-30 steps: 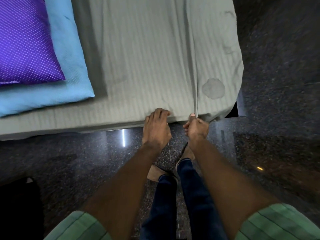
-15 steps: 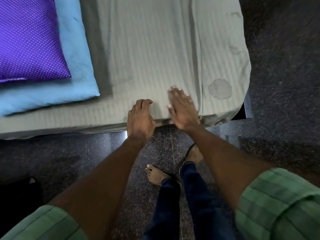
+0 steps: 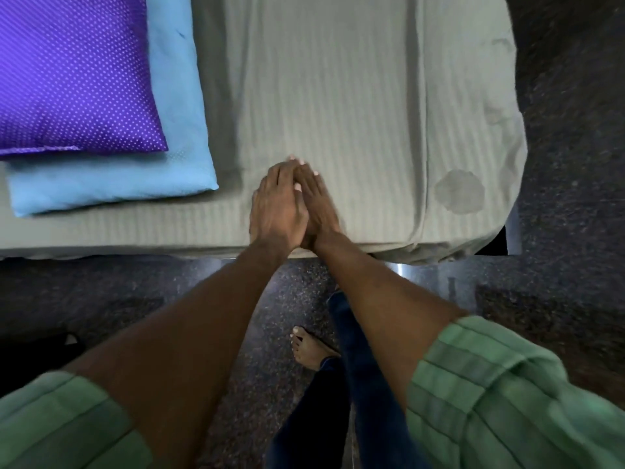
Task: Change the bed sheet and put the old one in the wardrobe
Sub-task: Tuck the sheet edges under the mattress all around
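My left hand [image 3: 275, 206] and right hand [image 3: 316, 206] lie flat side by side, touching, with fingers straight and holding nothing, pressed on the grey striped bed sheet [image 3: 338, 96] near the bed's front edge at the centre of the frame. The sheet covers the mattress across the upper half, with a round darker patch [image 3: 460, 191] at its right corner. A purple dotted pillow [image 3: 67, 72] sits on a folded blue cloth [image 3: 176, 96] at upper left. My bare foot [image 3: 309, 350] stands on the dark speckled floor [image 3: 558, 299] below.

Dim indoor light; wide-angle edge distortion; slight motion blur.
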Available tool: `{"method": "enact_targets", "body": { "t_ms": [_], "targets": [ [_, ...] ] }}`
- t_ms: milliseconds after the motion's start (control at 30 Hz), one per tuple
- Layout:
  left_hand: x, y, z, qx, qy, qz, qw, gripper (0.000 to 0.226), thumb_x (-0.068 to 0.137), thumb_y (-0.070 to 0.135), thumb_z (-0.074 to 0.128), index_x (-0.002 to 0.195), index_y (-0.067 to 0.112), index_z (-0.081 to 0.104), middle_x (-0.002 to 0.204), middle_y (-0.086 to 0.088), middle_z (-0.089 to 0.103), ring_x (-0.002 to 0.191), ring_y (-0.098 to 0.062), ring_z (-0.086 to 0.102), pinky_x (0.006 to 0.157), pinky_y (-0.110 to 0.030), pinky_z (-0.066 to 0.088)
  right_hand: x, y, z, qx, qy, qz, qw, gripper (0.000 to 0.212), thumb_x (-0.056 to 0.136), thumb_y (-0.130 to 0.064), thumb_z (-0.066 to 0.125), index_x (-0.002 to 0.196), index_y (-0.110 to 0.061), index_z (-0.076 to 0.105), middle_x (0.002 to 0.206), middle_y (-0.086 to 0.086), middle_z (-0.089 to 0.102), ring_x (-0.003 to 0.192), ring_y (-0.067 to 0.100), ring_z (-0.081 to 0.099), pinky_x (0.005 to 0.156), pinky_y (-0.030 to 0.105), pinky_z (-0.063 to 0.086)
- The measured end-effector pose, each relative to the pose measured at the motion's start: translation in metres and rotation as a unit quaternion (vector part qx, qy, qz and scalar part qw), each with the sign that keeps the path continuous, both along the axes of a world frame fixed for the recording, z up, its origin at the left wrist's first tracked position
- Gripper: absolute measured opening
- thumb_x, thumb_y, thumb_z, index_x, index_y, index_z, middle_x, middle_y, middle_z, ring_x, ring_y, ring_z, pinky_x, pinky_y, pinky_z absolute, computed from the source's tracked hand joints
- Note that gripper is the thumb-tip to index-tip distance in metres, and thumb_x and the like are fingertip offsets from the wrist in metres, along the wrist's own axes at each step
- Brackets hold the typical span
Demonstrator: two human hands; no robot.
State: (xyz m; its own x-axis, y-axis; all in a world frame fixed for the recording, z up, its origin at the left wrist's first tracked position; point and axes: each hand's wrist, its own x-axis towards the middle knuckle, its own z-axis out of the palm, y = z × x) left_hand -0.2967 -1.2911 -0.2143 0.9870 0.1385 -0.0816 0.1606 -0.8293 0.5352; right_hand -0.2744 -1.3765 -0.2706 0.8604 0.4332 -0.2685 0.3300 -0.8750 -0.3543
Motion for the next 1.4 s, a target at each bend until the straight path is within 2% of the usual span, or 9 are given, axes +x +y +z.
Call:
{"method": "enact_targets", "body": {
  "t_ms": [167, 467, 600, 700, 800, 1100, 1233, 1333, 1400],
  "targets": [
    [0.019, 0.021, -0.016, 0.055, 0.099, -0.06, 0.992, 0.056, 0.104, 0.024, 0.041, 0.158, 0.013, 0.031, 0.167, -0.01, 0.026, 0.154, -0.026, 0.025, 0.122, -0.046, 0.028, 0.031, -0.046, -0.02, -0.006, -0.032, 0.024, 0.999, 0.067, 0.108, -0.051, 0.019, 0.166, -0.022, 0.003, 0.173, -0.003, -0.006, 0.16, 0.019, -0.003, 0.129, 0.047, 0.007],
    [0.089, 0.021, -0.023, 0.066, 0.102, 0.058, 0.991, 0.058, 0.104, 0.028, 0.042, 0.159, 0.017, 0.027, 0.17, -0.009, 0.014, 0.156, -0.028, 0.018, 0.121, -0.051, 0.024, 0.12, -0.109, -0.003, -0.116, -0.101, -0.401, 0.903, 0.07, 0.102, -0.03, 0.039, 0.159, 0.005, 0.02, 0.168, 0.024, 0.018, 0.156, 0.039, 0.015, 0.125, 0.056, 0.017],
    [0.133, 0.038, -0.017, 0.017, 0.03, 0.173, 0.984, 0.055, 0.102, 0.036, 0.036, 0.153, 0.018, 0.039, 0.165, -0.007, 0.03, 0.15, -0.027, 0.033, 0.118, -0.049, 0.03, 0.115, 0.027, -0.002, 0.006, -0.036, -0.137, 0.99, 0.062, 0.106, -0.028, 0.035, 0.161, -0.001, 0.024, 0.168, 0.019, 0.022, 0.155, 0.023, 0.026, 0.128, 0.04, 0.017],
    [0.172, 0.06, -0.018, 0.009, 0.02, 0.176, 0.984, 0.055, 0.102, 0.039, 0.034, 0.153, 0.019, 0.041, 0.163, -0.005, 0.034, 0.148, -0.026, 0.036, 0.119, -0.049, 0.03, 0.136, 0.086, 0.019, 0.162, 0.202, -0.072, 0.963, 0.047, 0.112, -0.021, 0.029, 0.155, -0.003, 0.035, 0.16, 0.019, 0.04, 0.108, 0.001, 0.061, 0.091, 0.011, 0.05],
    [0.186, 0.081, -0.032, 0.026, 0.036, 0.161, 0.986, 0.056, 0.101, 0.038, 0.036, 0.152, 0.016, 0.041, 0.163, -0.007, 0.034, 0.148, -0.029, 0.037, 0.118, -0.049, 0.032, 0.178, 0.076, 0.016, 0.092, 0.096, 0.121, 0.984, 0.062, 0.108, -0.039, 0.029, 0.161, -0.009, 0.024, 0.168, 0.014, 0.026, 0.149, 0.026, 0.034, 0.121, 0.036, 0.029],
    [0.197, 0.083, -0.042, 0.016, 0.031, 0.088, 0.996, 0.05, 0.107, 0.039, 0.036, 0.151, 0.017, 0.041, 0.161, -0.005, 0.038, 0.148, -0.025, 0.035, 0.118, -0.049, 0.034, 0.261, -0.071, -0.028, -0.086, -0.154, -0.294, 0.939, 0.066, 0.107, -0.034, 0.031, 0.162, -0.002, 0.018, 0.17, 0.018, 0.015, 0.158, 0.035, 0.014, 0.126, 0.056, 0.016],
    [0.24, 0.099, -0.039, 0.022, -0.047, 0.149, 0.987, 0.054, 0.105, 0.04, 0.031, 0.149, 0.012, 0.047, 0.157, -0.009, 0.045, 0.146, -0.026, 0.04, 0.12, -0.044, 0.033, 0.245, 0.057, -0.023, 0.091, -0.113, -0.093, 0.985, 0.057, 0.104, -0.025, 0.044, 0.156, -0.003, 0.037, 0.163, 0.02, 0.035, 0.151, 0.034, 0.034, 0.125, 0.05, 0.022],
    [0.271, 0.119, -0.041, -0.001, -0.072, 0.167, 0.983, 0.053, 0.104, 0.04, 0.035, 0.146, 0.012, 0.05, 0.153, -0.009, 0.05, 0.142, -0.026, 0.045, 0.118, -0.043, 0.035, 0.223, 0.141, 0.012, 0.218, 0.12, -0.08, 0.965, 0.043, 0.111, -0.022, 0.034, 0.149, -0.004, 0.044, 0.152, 0.019, 0.049, 0.11, 0.014, 0.06, 0.097, 0.022, 0.052],
    [0.282, 0.135, -0.047, 0.002, -0.062, 0.151, 0.987, 0.054, 0.104, 0.041, 0.034, 0.148, 0.012, 0.048, 0.155, -0.009, 0.047, 0.144, -0.024, 0.043, 0.121, -0.042, 0.033, 0.233, 0.159, 0.021, 0.227, 0.174, -0.037, 0.958, 0.04, 0.112, -0.024, 0.034, 0.145, -0.005, 0.047, 0.147, 0.017, 0.05, 0.116, 0.018, 0.056, 0.1, 0.014, 0.044]
  ]
}}
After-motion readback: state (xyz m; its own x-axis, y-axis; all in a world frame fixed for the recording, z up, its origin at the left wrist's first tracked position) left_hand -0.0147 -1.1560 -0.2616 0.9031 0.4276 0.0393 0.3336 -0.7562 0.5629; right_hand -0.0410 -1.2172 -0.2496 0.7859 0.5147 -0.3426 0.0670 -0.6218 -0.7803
